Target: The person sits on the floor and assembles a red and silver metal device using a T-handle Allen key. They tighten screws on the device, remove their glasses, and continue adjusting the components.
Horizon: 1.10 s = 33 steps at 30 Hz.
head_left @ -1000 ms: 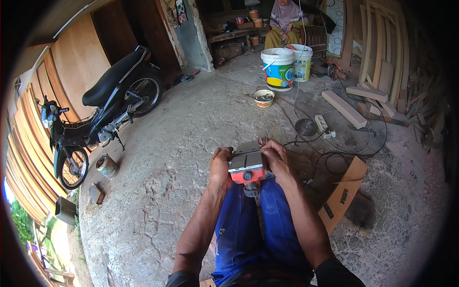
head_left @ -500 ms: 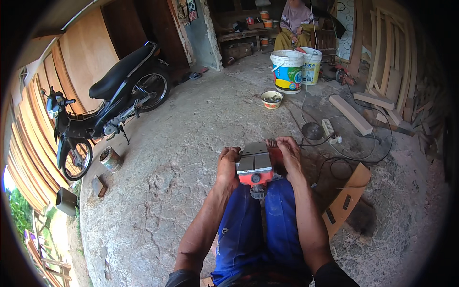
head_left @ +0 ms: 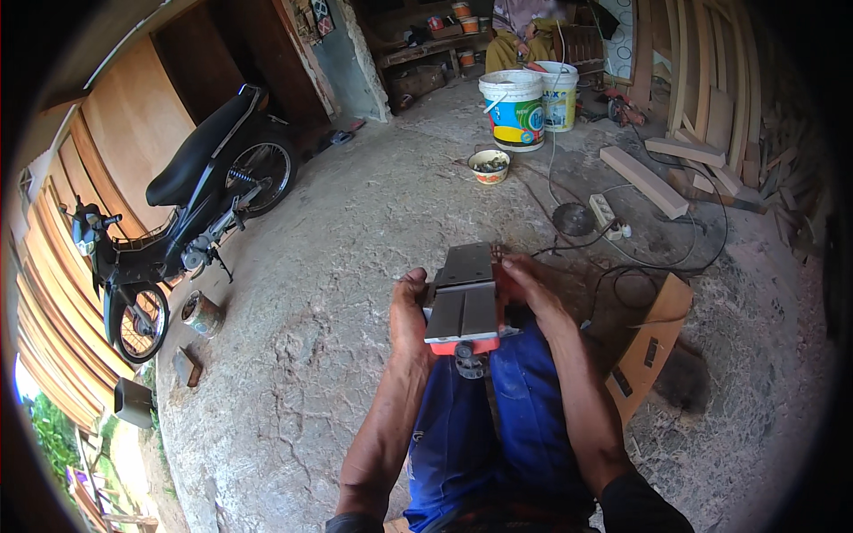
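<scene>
A red electric hand planer (head_left: 464, 306) rests above my knees, its flat grey metal sole turned up toward me. The dark adjusting knob (head_left: 470, 362) points my way at the near end. My left hand (head_left: 410, 315) grips the planer's left side, thumb up along the edge. On the other side my right hand (head_left: 530, 282) is closed round the red body near the far end; its fingers are partly hidden. A dark cord (head_left: 569, 246) runs from beside the right hand toward a white power strip (head_left: 604, 213).
A wooden board with slots (head_left: 650, 342) lies to the right of my legs. Beyond are a dark round disc (head_left: 573, 219), a timber beam (head_left: 644, 182), a small bowl (head_left: 490, 166) and paint buckets (head_left: 515, 111). A motorbike (head_left: 200, 191) stands left. A person (head_left: 524, 35) sits at the back.
The planer has tipped so more of its sole faces me, and both hands have turned with it. The whole view has shifted slightly.
</scene>
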Available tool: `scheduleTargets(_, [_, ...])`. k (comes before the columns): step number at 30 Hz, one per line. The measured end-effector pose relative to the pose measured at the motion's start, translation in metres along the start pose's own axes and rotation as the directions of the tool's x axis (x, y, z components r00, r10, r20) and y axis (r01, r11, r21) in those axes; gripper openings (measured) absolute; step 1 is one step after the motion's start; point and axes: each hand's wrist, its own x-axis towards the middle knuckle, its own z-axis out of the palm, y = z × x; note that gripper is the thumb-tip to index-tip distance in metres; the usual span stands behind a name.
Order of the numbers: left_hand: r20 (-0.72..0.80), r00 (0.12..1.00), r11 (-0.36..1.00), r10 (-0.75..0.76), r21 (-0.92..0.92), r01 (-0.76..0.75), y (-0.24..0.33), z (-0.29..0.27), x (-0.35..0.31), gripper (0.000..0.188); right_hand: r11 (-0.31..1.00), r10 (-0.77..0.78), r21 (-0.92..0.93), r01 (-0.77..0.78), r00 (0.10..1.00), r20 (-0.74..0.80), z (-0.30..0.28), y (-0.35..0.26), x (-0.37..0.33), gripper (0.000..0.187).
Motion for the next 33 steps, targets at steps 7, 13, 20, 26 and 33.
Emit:
scheduleTargets(7, [0.155, 0.952, 0.940, -0.264, 0.260, 0.219, 0.036, 0.055, -0.027, 0.057, 0.952, -0.303, -0.103, 0.288, 0.933, -0.195, 0.017, -0.056, 0.011, 0.020])
scheduleTargets(13, [0.304, 0.923, 0.911, -0.234, 0.401, 0.099, 0.072, 0.038, -0.003, 0.086, 0.854, -0.441, -0.287, 0.434, 0.896, 0.044, 0.047, -0.100, 0.059, 0.032])
scheduleTargets(20, [0.231, 0.960, 0.888, -0.155, 0.459, 0.033, 0.103, 0.003, 0.033, 0.079, 0.795, -0.367, -0.417, 0.440, 0.897, 0.247, 0.055, -0.061, 0.099, 0.056])
scheduleTargets(26, [0.132, 0.976, 0.726, -0.175, 0.687, 0.038, 0.090, -0.074, 0.074, 0.083, 0.631, -0.048, -0.720, 0.288, 0.941, 0.335, -0.033, 0.028, 0.052, 0.037])
scheduleTargets(33, [-0.010, 0.963, 0.344, -0.270, 0.933, 0.106, 0.046, -0.179, 0.125, 0.088, 0.013, 0.657, -0.904, 0.427, 0.678, 0.330, -0.081, 0.124, -0.005, 0.019])
